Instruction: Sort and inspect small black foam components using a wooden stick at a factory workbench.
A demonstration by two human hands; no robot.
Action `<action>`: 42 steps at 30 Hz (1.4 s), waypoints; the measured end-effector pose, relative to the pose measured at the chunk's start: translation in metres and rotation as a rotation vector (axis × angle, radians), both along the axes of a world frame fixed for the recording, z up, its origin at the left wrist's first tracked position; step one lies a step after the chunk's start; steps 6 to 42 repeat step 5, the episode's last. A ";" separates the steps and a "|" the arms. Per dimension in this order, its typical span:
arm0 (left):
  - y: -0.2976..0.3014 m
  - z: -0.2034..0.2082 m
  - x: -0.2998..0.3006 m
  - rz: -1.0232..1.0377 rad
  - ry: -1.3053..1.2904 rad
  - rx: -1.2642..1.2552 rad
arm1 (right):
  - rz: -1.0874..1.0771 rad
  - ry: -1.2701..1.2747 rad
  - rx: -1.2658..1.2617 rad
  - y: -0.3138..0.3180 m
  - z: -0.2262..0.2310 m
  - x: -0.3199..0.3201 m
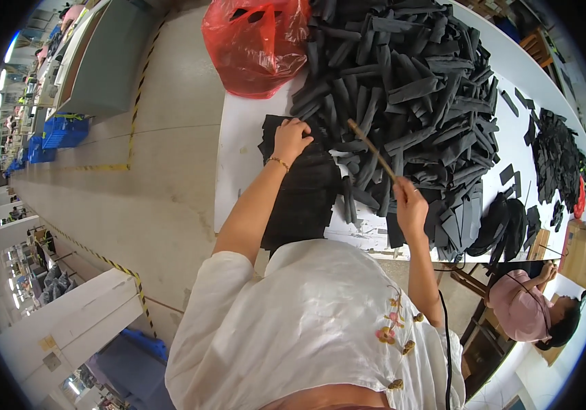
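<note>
My left hand (291,141) rests at the upper part of a layered spread of black fabric pieces (300,208), which reaches toward me over the table edge. Its fingers are bent and close together against the cloth. My right hand (410,205) is closed around one end of a thin wooden stick (373,152). The stick slants up and left, its far tip over the edge of a big heap of folded dark grey fabric strips (409,82). What lies under my left fingers is hidden.
A red plastic bag (255,51) sits at the far left of the white table (235,178). Flat dark pieces (460,222) and another black heap (556,160) lie to the right. A person in pink (522,307) sits at the right. Blue crates (66,132) stand across the floor.
</note>
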State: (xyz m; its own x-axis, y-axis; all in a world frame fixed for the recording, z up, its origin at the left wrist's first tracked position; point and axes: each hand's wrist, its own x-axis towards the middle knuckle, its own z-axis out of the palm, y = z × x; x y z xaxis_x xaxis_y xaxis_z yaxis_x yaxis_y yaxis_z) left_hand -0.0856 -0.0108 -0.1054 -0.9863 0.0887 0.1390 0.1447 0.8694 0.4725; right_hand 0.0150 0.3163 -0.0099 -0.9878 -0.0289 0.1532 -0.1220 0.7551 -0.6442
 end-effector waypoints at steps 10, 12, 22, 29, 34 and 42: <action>-0.012 -0.015 -0.010 0.041 -0.100 0.255 | 0.142 -0.041 0.140 0.007 0.009 -0.006; -0.012 -0.015 -0.010 0.041 -0.100 0.255 | 0.142 -0.041 0.140 0.007 0.009 -0.006; -0.012 -0.015 -0.010 0.041 -0.100 0.255 | 0.142 -0.041 0.140 0.007 0.009 -0.006; -0.012 -0.015 -0.010 0.041 -0.100 0.255 | 0.142 -0.041 0.140 0.007 0.009 -0.006; -0.012 -0.015 -0.010 0.041 -0.100 0.255 | 0.142 -0.041 0.140 0.007 0.009 -0.006; -0.012 -0.015 -0.010 0.041 -0.100 0.255 | 0.142 -0.041 0.140 0.007 0.009 -0.006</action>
